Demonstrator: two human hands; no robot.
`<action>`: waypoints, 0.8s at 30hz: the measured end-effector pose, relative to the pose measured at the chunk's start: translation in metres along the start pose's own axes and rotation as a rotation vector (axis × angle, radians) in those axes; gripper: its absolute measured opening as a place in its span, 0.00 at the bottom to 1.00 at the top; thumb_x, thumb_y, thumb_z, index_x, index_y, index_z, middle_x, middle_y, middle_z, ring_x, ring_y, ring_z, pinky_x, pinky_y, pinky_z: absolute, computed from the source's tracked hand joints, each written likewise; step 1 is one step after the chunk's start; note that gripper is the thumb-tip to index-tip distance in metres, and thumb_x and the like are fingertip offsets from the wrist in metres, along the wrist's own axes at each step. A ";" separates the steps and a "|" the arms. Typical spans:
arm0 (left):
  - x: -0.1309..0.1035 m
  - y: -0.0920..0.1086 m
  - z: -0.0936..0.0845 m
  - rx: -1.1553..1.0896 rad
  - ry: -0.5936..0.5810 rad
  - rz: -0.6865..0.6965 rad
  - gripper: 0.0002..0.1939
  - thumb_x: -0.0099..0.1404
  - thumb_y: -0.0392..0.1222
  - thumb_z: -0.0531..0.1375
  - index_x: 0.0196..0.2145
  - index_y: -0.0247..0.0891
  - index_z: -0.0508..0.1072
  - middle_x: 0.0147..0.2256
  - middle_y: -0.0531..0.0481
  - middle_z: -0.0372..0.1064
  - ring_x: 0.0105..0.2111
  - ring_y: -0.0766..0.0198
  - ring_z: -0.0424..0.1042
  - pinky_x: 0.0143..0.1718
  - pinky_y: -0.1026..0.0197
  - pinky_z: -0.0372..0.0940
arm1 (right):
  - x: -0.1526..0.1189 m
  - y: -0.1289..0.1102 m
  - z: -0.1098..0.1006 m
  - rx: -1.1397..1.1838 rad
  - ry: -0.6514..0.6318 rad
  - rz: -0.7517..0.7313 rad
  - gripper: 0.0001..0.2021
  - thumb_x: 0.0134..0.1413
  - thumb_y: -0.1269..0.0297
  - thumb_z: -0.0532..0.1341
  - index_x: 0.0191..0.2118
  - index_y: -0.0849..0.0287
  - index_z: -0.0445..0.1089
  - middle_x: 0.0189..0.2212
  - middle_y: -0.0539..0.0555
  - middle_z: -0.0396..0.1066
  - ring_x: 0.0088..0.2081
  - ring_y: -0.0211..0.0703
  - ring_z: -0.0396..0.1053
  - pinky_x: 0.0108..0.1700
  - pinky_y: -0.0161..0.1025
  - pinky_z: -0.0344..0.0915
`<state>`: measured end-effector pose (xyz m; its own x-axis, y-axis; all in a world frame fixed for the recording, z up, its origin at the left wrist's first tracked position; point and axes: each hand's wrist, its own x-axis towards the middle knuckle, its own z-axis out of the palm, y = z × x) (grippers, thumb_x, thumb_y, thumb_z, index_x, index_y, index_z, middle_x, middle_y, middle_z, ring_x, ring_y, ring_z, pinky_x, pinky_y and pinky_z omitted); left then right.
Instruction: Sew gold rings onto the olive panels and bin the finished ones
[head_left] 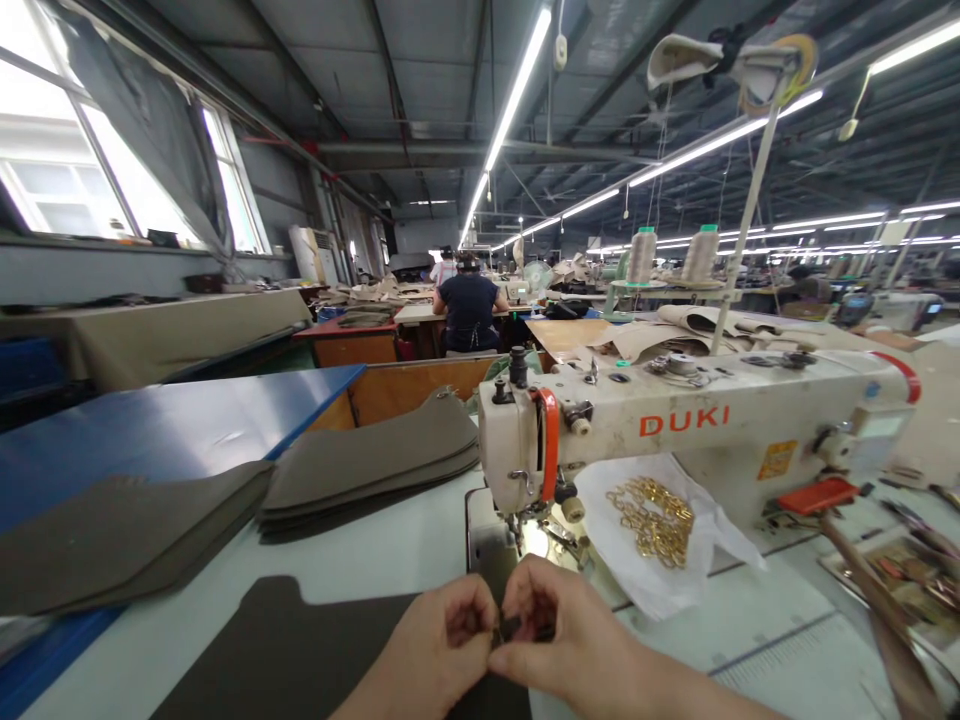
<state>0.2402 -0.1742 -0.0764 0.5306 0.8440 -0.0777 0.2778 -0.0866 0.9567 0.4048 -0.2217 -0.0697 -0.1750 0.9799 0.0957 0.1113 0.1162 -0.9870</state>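
Observation:
My left hand and my right hand meet in front of the sewing machine's needle area, fingertips pinched together. Between them is a small dark strip; its loose end shows inside the curl of my right fingers. Whether a metal piece is on the strip is hidden by the fingers. Below and to the left of my hands, a dark grey-brown flat panel lies on the table. The white sewing machine stands just beyond, its lamp lit. Gold metal hardware pieces lie in a pile on a white sheet under the machine arm.
Two stacks of dark panels lie to the left, beside a blue-topped surface. On the right sits a tray of small parts with tools near it. Thread cones stand behind the machine. A person sits farther ahead.

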 end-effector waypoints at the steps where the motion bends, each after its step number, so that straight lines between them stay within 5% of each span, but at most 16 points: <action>1: 0.000 -0.002 0.000 0.012 0.017 0.001 0.03 0.42 0.35 0.55 0.20 0.38 0.63 0.20 0.59 0.60 0.23 0.67 0.61 0.26 0.65 0.54 | -0.001 -0.001 0.000 -0.025 0.000 -0.005 0.13 0.35 0.70 0.69 0.29 0.59 0.65 0.23 0.44 0.63 0.25 0.34 0.60 0.27 0.32 0.56; 9: -0.004 0.004 0.003 0.006 0.082 -0.015 0.04 0.44 0.39 0.58 0.20 0.39 0.64 0.19 0.58 0.63 0.23 0.66 0.64 0.26 0.64 0.58 | -0.002 -0.005 -0.002 -0.277 0.027 -0.135 0.13 0.32 0.72 0.69 0.28 0.59 0.68 0.26 0.46 0.68 0.29 0.36 0.65 0.31 0.32 0.59; 15: -0.006 0.001 0.004 0.077 0.104 -0.003 0.02 0.43 0.36 0.55 0.21 0.39 0.64 0.18 0.59 0.60 0.21 0.67 0.62 0.24 0.65 0.56 | 0.001 0.002 -0.001 -0.242 0.037 -0.126 0.15 0.28 0.71 0.72 0.26 0.59 0.68 0.23 0.45 0.67 0.26 0.35 0.63 0.27 0.30 0.56; 24: -0.010 0.013 0.003 0.161 0.110 0.034 0.01 0.48 0.37 0.54 0.22 0.40 0.65 0.21 0.56 0.64 0.23 0.65 0.65 0.25 0.64 0.58 | 0.001 0.009 -0.007 -0.157 0.049 -0.157 0.02 0.43 0.72 0.63 0.24 0.60 0.71 0.23 0.48 0.68 0.26 0.35 0.64 0.29 0.32 0.58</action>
<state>0.2411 -0.1859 -0.0636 0.4532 0.8914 -0.0066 0.3907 -0.1920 0.9003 0.4129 -0.2186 -0.0777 -0.1553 0.9540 0.2565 0.2377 0.2881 -0.9276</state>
